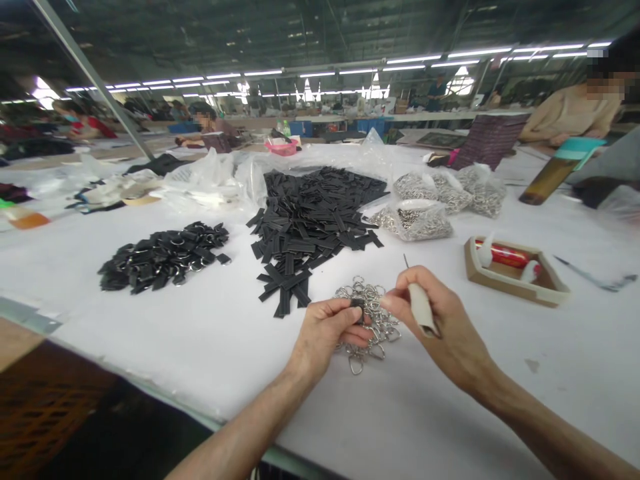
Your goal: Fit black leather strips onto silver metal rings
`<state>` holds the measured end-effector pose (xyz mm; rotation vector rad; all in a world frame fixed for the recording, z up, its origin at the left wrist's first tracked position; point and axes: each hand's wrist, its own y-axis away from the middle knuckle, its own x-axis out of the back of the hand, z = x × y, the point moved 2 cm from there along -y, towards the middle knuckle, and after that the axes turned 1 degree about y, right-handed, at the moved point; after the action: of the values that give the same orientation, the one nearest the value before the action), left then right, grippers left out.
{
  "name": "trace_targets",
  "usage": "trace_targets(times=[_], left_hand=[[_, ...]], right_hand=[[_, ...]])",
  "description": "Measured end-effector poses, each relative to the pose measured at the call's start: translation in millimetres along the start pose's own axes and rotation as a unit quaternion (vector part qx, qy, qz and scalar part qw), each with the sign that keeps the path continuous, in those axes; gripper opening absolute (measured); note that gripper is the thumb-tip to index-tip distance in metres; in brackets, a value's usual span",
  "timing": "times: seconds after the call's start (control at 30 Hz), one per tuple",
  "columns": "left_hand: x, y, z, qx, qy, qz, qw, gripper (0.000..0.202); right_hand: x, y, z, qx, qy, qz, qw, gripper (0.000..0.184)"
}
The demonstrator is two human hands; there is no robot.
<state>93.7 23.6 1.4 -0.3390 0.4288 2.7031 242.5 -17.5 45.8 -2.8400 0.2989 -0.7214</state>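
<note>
My left hand (327, 330) pinches a small black strap piece (357, 307) between thumb and fingers, just above a heap of silver D-rings (377, 343). Whether a ring sits in that piece I cannot tell. In my right hand (435, 313) is an awl-like tool with a pale wrapped handle (421, 308); its thin metal point sticks up past the fingers. Right thumb and fingertips are close to the left hand, apart from it. Beyond my hands spreads a large pile of flat black strips (315, 207). To the left lies a pile of black loops with rings (165, 257).
Clear bags of metal rings (425, 220) stand behind the heap. At right are a cardboard tray (515, 293) with a red tube and white bottles, and a tilted teal-lidded bottle (560, 170). Plastic bags (210, 180) lie at back left. A person (575, 117) works across the table.
</note>
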Motion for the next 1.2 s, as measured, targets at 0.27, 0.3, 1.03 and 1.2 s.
trace_targets(times=[0.27, 0.3, 1.03, 1.2], left_hand=[[-0.3, -1.2, 2.3, 0.008, -0.015, 0.006, 1.000, 0.016], [-0.6, -1.5, 2.9, 0.013, -0.015, 0.015, 1.000, 0.015], [-3.9, -2.7, 6.3, 0.074, 0.002, 0.025, 0.997, 0.020], [-2.4, -3.3, 4.8, 0.072, -0.009, -0.006, 0.997, 0.015]], right_hand=[[71.2, -16.4, 6.9, -0.016, 0.177, 0.005, 0.984, 0.027], [77.1, -18.1, 7.7, -0.023, 0.194, 0.017, 0.981, 0.030], [74.4, -30.4, 24.2, -0.144, 0.252, -0.050, 0.956, 0.013], [72.2, -31.0, 25.6, -0.144, 0.244, -0.066, 0.957, 0.013]])
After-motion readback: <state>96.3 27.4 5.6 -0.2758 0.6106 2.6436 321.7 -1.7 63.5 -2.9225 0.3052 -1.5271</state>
